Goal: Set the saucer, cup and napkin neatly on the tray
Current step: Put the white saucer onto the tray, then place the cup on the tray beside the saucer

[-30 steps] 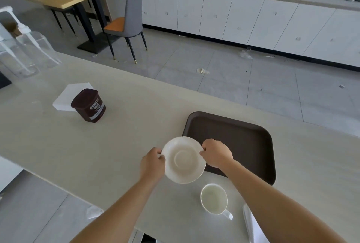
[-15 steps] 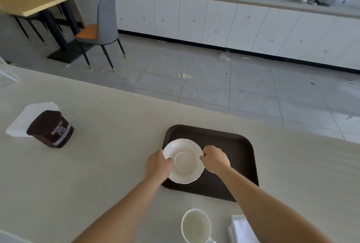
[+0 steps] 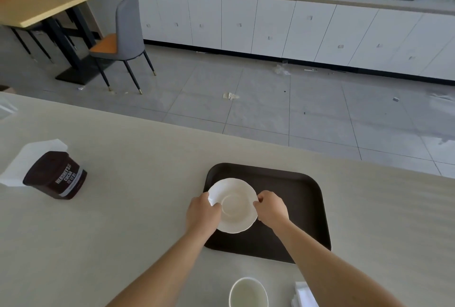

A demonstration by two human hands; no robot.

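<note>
Left hand [image 3: 202,212] and right hand [image 3: 272,207] grip saucer [image 3: 234,205] over tray [image 3: 295,198].

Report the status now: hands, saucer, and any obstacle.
Left hand and right hand grip saucer rim over tray. Cup, napkin on counter. No obstacle.

Person's arms and hands, head view

Two bare forearms, no sleeves in view up to the bottom edge of the picture. Left hand [image 3: 203,213] and right hand [image 3: 272,208]: no gloves, rings, watch or bands visible on hands or wrists. Fingers [image 3: 258,202] bare; nails too small to tell any detail. No marks or other items show along either forearm. Nothing else of the body or clothing in view.
</note>
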